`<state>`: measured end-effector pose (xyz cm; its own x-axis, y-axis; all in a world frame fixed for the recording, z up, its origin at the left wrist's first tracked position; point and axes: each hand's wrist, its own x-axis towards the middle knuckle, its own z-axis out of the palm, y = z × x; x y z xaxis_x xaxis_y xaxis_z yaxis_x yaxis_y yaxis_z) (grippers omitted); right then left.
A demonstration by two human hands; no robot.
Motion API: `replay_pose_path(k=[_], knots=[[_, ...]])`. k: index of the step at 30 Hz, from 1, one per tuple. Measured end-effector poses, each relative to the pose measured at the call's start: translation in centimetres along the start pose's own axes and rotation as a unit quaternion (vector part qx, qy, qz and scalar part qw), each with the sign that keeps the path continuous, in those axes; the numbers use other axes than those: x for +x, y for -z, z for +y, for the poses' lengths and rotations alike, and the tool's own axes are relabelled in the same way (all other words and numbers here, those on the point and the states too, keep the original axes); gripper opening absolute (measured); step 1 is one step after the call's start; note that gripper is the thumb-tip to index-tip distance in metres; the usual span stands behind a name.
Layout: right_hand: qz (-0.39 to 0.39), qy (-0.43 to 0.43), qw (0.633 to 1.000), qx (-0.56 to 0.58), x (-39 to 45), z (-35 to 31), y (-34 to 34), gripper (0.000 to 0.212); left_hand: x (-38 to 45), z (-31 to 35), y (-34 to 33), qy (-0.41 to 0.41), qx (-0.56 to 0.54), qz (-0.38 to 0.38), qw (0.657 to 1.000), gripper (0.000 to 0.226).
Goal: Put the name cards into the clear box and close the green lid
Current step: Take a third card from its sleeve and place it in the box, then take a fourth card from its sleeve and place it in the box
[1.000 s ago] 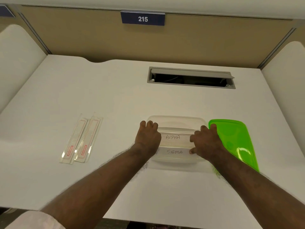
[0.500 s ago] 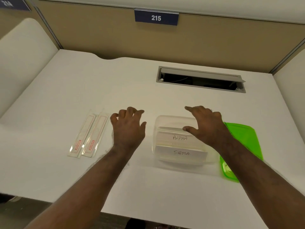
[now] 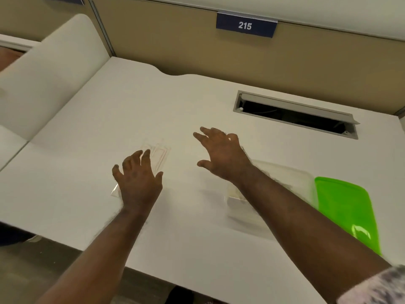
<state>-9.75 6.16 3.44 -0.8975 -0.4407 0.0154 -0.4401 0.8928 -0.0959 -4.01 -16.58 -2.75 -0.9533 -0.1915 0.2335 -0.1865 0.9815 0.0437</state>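
Two clear plastic sleeves with red print [image 3: 159, 155] lie side by side on the white desk [image 3: 98, 132]. My left hand [image 3: 138, 176] hovers over their near ends, fingers spread, holding nothing. My right hand [image 3: 221, 153] is open too, fingers apart, to the right of the sleeves and left of the clear box [image 3: 291, 178]. My right forearm crosses over the box and hides most of the white cards inside; one card edge [image 3: 235, 201] shows. The green lid [image 3: 346, 207] lies flat on the desk right of the box.
A grey cable slot [image 3: 295, 114] is open at the back right of the desk. Beige partition walls with a sign reading 215 [image 3: 245, 25] close off the back. A white side panel [image 3: 50, 71] stands at the left. The desk's front edge runs close below my forearms.
Both hands left the clear box and moved left toward the sleeves. The left hand is now over them. The camera view has swung left.
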Motion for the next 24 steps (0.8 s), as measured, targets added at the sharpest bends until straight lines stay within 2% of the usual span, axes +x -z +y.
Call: replay_pose_path(k=[4,10,17,24], knots=[[-0.034,0.059,0.997,-0.044,2.7,-2.9,-2.3,0.093,-1.1,-2.8,-1.0,0.024,0.028,-0.024,0.999,0.079],[-0.096,0.117,0.985,-0.080,5.3,-6.5,-5.8,0.100,-2.9,-4.7,-2.1,0.015,0.059,-0.066,0.996,0.077],[-0.148,0.126,0.975,-0.104,6.7,-8.7,-8.1,0.101,-3.6,-5.0,-2.7,0.004,0.067,-0.117,0.991,0.052],[-0.155,0.122,0.976,-0.097,7.0,-9.0,-8.7,0.096,-3.0,-4.5,-2.3,0.053,0.026,-0.137,0.989,0.028]])
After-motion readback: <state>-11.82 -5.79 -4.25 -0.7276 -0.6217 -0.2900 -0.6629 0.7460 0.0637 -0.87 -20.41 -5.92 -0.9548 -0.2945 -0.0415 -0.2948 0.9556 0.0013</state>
